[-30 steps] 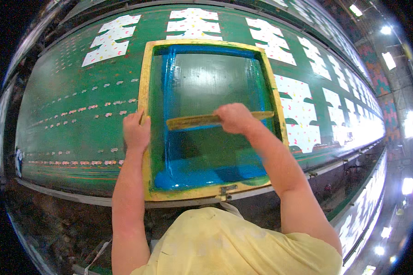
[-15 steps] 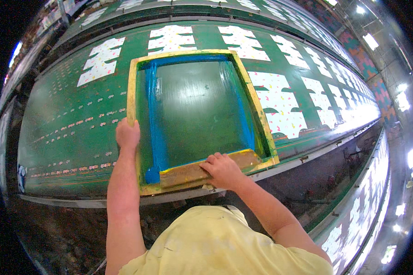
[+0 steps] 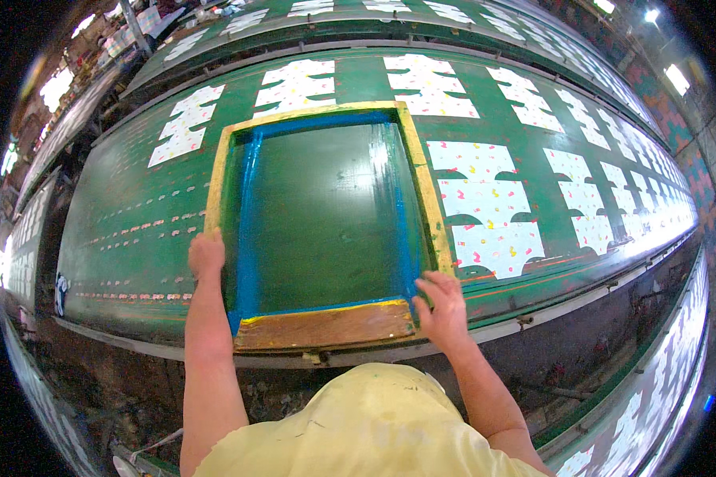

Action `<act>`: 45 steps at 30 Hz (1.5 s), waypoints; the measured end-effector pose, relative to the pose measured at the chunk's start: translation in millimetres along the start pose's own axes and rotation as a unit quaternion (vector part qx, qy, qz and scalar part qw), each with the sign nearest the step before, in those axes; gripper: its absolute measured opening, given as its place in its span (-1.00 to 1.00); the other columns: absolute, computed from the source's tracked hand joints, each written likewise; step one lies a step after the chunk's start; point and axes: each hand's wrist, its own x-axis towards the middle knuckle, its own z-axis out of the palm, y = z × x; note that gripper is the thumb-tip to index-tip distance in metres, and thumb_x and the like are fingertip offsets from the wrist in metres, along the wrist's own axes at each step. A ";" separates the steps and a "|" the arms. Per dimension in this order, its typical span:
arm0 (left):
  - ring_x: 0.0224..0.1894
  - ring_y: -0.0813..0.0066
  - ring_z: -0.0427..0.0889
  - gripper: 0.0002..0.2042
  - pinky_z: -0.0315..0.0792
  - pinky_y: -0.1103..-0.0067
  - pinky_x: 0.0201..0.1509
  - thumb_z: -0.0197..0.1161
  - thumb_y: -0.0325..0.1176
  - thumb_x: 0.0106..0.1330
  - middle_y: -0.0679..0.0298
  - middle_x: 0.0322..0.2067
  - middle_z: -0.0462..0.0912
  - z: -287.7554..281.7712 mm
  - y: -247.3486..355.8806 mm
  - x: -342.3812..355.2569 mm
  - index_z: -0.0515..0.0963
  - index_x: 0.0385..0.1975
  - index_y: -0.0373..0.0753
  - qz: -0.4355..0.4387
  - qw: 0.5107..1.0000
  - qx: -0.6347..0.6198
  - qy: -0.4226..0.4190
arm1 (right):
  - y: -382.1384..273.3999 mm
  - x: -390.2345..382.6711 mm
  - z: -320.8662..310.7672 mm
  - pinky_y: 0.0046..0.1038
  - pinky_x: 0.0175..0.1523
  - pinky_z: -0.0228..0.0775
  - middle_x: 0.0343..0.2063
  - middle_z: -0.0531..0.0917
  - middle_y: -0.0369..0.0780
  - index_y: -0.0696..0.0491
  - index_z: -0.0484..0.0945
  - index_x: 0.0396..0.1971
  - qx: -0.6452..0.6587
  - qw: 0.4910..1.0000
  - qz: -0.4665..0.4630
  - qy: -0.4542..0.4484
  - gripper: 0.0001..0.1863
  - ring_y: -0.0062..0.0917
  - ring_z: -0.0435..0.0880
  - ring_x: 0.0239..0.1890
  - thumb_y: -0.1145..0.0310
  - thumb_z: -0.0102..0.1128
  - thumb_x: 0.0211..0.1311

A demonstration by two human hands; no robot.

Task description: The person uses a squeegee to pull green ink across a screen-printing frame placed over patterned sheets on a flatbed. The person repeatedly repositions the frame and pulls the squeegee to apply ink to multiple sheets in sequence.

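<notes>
A screen-printing frame (image 3: 218, 179) with yellowed wooden rails lies in front of me on a long green table. Its dark green mesh (image 3: 318, 226) is bordered by streaks of blue. Along the near end rests a brown wooden squeegee (image 3: 326, 326) with a yellow upper edge. My left hand (image 3: 207, 254) is closed around the left rail, toward its near end. At the near right corner, my right hand (image 3: 444, 308) has its fingers bent over the right rail, off the squeegee; the hand hides that corner.
White printed fabric pieces (image 3: 485, 203) lie in rows on the green table (image 3: 123, 238), beyond the frame and to its right. A metal rail (image 3: 525, 322) runs along the near table edge. Another table with fabric pieces (image 3: 644, 421) stands at the lower right.
My right hand has left the squeegee and moved right to the frame's near right corner. The frame sits straighter and a little farther left; my left hand keeps its hold.
</notes>
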 end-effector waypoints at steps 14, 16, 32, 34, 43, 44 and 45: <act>0.07 -0.31 0.70 -0.42 0.56 -0.01 0.18 0.43 0.15 0.43 -0.21 -0.01 0.72 13.8 -19.8 19.6 0.65 -0.09 -0.40 0.017 0.995 -0.084 -0.042 | 71.9 86.5 33.9 -0.02 0.39 0.53 0.25 0.69 0.00 0.00 0.43 0.51 -0.071 0.953 0.287 -0.059 -0.13 0.01 0.67 0.27 0.42 0.60 0.15; 0.07 -0.28 0.70 -0.45 0.55 0.00 0.17 0.53 0.10 0.35 -0.18 -0.03 0.72 17.9 -25.3 18.3 0.64 -0.11 -0.38 0.019 0.993 -0.107 -0.044 | 72.4 91.2 31.5 -0.05 0.36 0.56 0.22 0.71 -0.02 -0.01 0.48 0.48 -0.053 0.941 0.328 -0.072 -0.17 -0.03 0.70 0.24 0.45 0.58 0.15; -0.33 0.33 0.65 -0.65 0.53 0.28 -0.16 0.70 -0.23 0.20 0.17 -0.39 0.70 -12.8 24.2 27.0 0.68 -0.33 -0.37 0.034 0.975 -0.204 -0.081 | 111.2 119.5 -48.9 -0.05 0.29 0.59 0.01 0.77 -0.05 -0.02 0.67 0.29 -0.028 0.973 0.228 0.010 -0.33 -0.03 0.73 0.12 0.41 0.50 0.07; -0.34 0.33 0.64 -0.64 0.52 0.30 -0.17 0.70 -0.24 0.20 0.17 -0.39 0.69 -14.3 57.7 9.9 0.67 -0.34 -0.36 0.025 0.970 -0.229 -0.073 | 141.4 118.0 -64.9 -0.06 0.29 0.59 0.02 0.78 -0.04 -0.02 0.67 0.29 -0.023 0.970 0.242 0.017 -0.33 -0.02 0.73 0.14 0.42 0.51 0.07; -0.26 0.25 0.70 -0.65 0.55 0.28 -0.09 0.70 -0.26 0.20 0.11 -0.28 0.76 0.6 226.5 -108.9 0.68 -0.30 -0.37 0.046 0.938 -0.339 -0.054 | 299.1 84.8 -153.8 -0.14 0.35 0.63 0.16 0.79 -0.03 -0.04 0.68 0.32 -0.019 0.941 0.336 0.041 -0.27 -0.11 0.81 0.19 0.51 0.48 0.01; -0.24 0.24 0.70 -0.64 0.55 0.27 -0.07 0.71 -0.25 0.20 0.10 -0.26 0.75 1.2 244.0 -121.8 0.68 -0.30 -0.38 0.040 0.948 -0.310 -0.052 | 315.4 81.1 -165.1 -0.15 0.34 0.63 0.16 0.80 -0.03 -0.04 0.68 0.32 -0.013 0.939 0.340 0.044 -0.27 -0.11 0.81 0.18 0.52 0.48 0.01; -0.22 0.23 0.70 -0.63 0.55 0.27 -0.04 0.71 -0.24 0.20 0.10 -0.25 0.74 1.8 261.6 -134.5 0.68 -0.29 -0.38 0.025 0.956 -0.287 -0.057 | 331.2 77.9 -176.4 -0.16 0.34 0.63 0.17 0.80 -0.03 -0.03 0.68 0.33 -0.006 0.938 0.343 0.048 -0.27 -0.12 0.82 0.18 0.53 0.47 0.01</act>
